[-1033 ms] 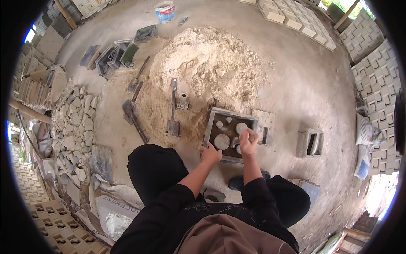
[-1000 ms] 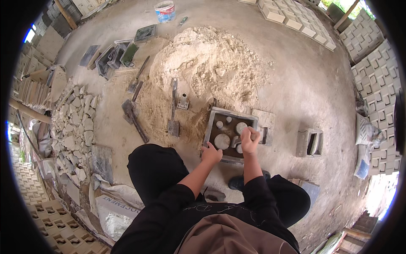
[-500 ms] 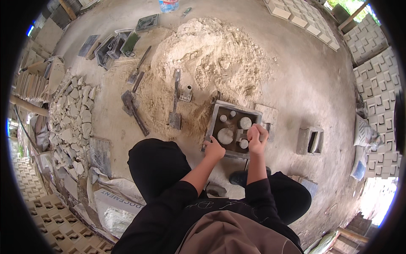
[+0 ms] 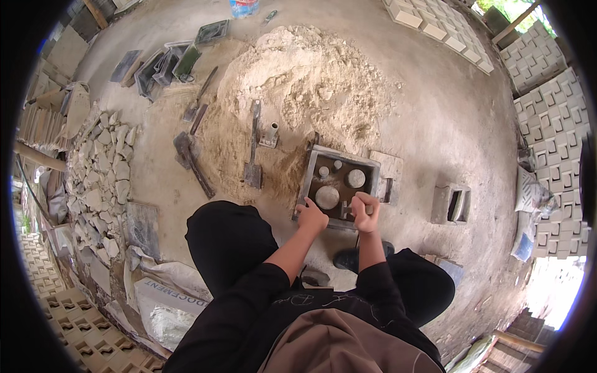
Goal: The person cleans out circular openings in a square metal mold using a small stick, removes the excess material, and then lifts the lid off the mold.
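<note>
A square box mould (image 4: 347,155) with a dark inside lies on the floor in front of me. Several round, sand-dusted discs stand in it, among them a large disc (image 4: 327,197) and a smaller disc (image 4: 356,178). My left hand (image 4: 312,217) is closed at the mould's near left corner, its fingers bent around the rim. Over the near right part of the mould, my right hand (image 4: 365,212) is curled into a fist. Whatever that hand grips is hidden by its fingers. Beside it, a small upright piece (image 4: 345,207) shows inside the mould.
Beyond the mould lies a heap of pale sand (image 4: 311,81). A shovel (image 4: 254,165) and a hammer-like tool (image 4: 194,163) rest to its left, near broken stone (image 4: 102,180). A hollow block (image 4: 450,204) sits at right, before stacked blocks (image 4: 550,143).
My right hand has come left and a little nearer over the mould, with its fist turned. The left hand stays at the near left corner. The whole view has shifted slightly.
</note>
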